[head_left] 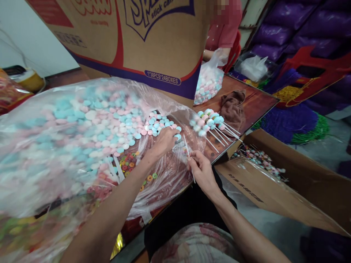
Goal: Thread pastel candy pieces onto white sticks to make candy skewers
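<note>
Head view: a wood table [257,104] in a crowded room, with two candy bags, two boxes, one cloth [233,107]. Left hand [164,140] digs in the near bag [82,138]; right hand [201,170] fingers pinch one stick [188,149].

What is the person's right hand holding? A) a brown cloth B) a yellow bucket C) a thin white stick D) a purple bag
C: the right hand pinches a thin white stick beside the big clear plastic bag of pink, blue and white round candies, while the left hand reaches among the loose candies at the bag's mouth; the crumpled brown cloth lies untouched farther along the wooden table.
</note>
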